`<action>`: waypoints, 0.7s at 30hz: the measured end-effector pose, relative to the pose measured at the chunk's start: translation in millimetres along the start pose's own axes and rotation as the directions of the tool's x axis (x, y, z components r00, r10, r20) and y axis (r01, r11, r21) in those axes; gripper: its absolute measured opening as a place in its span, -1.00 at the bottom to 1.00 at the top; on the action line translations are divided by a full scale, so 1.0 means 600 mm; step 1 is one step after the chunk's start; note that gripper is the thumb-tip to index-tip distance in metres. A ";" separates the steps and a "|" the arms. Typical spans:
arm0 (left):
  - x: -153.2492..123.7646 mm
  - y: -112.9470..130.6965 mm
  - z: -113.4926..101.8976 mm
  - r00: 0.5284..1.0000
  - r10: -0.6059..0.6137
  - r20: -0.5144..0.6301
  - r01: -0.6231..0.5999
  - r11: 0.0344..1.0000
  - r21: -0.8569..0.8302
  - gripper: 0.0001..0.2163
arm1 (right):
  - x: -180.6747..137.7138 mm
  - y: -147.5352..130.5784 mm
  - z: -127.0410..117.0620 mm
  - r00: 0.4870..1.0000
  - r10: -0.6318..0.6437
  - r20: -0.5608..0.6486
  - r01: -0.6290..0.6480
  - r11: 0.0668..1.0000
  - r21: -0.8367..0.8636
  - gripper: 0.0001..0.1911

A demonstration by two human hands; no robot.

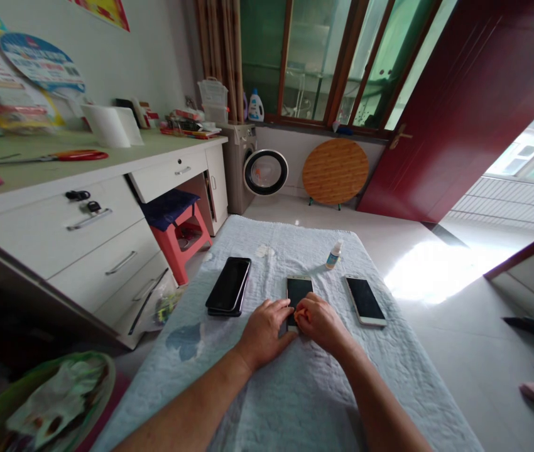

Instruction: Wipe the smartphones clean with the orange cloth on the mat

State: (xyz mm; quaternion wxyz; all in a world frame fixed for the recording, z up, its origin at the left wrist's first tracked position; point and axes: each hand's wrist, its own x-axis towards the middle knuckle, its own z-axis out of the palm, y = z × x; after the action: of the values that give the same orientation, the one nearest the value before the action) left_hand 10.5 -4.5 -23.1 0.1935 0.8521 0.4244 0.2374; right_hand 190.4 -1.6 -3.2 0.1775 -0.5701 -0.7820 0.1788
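Observation:
On the cloth-covered table lies a white-framed smartphone (299, 287), screen up, between my two hands. My left hand (266, 333) grips its left and lower edges, with the fingertips along its side and the thumb near its bottom end. An orange cloth (301, 316) is bunched in the closed fingers of my right hand (320, 323), pressed on the phone's screen. Both hands cover the phone's lower part. To the left, a black phone (230, 284) rests on another dark one. A second white-framed phone (365, 301) lies at the right. Beyond the hands stands a small spray bottle (334, 255).
A light blue quilted cloth (276, 402) covers the table. A red stool (179, 235) stands by a white desk (78, 220) at the left. A bin (109, 370) is at the lower left. The washing machine door (266, 172) hangs open behind.

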 end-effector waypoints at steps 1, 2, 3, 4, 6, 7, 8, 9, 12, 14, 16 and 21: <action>0.000 0.000 0.000 1.000 0.003 -0.004 -0.003 1.000 -0.002 -0.60 | 0.000 0.000 -0.001 1.000 0.002 0.004 -0.002 1.000 0.000 -0.87; 0.000 0.000 0.000 1.000 0.006 -0.007 -0.006 1.000 -0.004 -0.61 | 0.000 0.000 -0.001 1.000 0.005 0.007 -0.005 1.000 0.002 -0.87; 0.000 0.000 0.000 1.000 0.008 -0.009 -0.008 1.000 -0.005 -0.61 | 0.000 0.000 -0.001 1.000 0.007 0.009 -0.007 1.000 0.004 -0.87; 0.000 0.000 0.000 1.000 0.007 -0.010 -0.007 1.000 -0.006 -0.61 | 0.000 0.000 -0.001 1.000 0.008 0.009 -0.008 1.000 0.006 -0.87; 0.001 0.000 0.000 1.000 0.001 -0.008 -0.001 1.000 -0.005 -0.61 | 0.000 0.002 0.001 1.000 0.007 0.006 -0.007 1.000 0.007 -0.87; 0.001 0.000 0.000 1.000 -0.002 -0.008 0.002 1.000 -0.004 -0.61 | 0.000 0.002 0.002 1.000 0.006 0.000 -0.006 1.000 0.006 -0.87; 0.001 0.000 0.000 1.000 -0.002 -0.007 0.002 1.000 -0.004 -0.61 | 0.000 0.003 0.003 1.000 0.006 -0.004 -0.006 1.000 0.004 -0.86; 0.001 0.000 0.000 1.000 -0.001 -0.009 0.001 1.000 -0.005 -0.61 | 0.000 0.004 0.004 1.000 0.006 -0.008 -0.006 1.000 0.002 -0.86; 0.000 0.000 0.001 1.000 0.004 -0.012 -0.004 1.000 -0.011 -0.61 | 0.001 0.005 0.006 1.000 0.007 -0.017 -0.007 1.000 -0.003 -0.86; 0.000 -0.001 0.001 1.000 0.004 -0.012 -0.005 1.000 -0.013 -0.61 | 0.001 0.005 0.007 1.000 0.008 -0.020 -0.009 1.000 -0.005 -0.87; 0.000 -0.001 0.001 1.000 0.005 -0.012 -0.006 1.000 -0.013 -0.60 | 0.001 0.005 0.007 1.000 0.009 -0.022 -0.010 1.000 -0.009 -0.87; 0.000 0.001 -0.002 1.000 0.009 -0.010 -0.009 1.000 -0.006 -0.60 | 0.002 0.002 0.006 0.999 0.034 -0.030 -0.035 0.999 -0.037 -0.86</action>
State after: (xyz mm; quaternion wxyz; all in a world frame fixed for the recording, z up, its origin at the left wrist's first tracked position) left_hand 10.0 -4.7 -22.1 0.1931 0.8521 0.4210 0.2437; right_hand 189.3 -0.4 -6.7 0.1750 -0.5892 -0.7727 0.1587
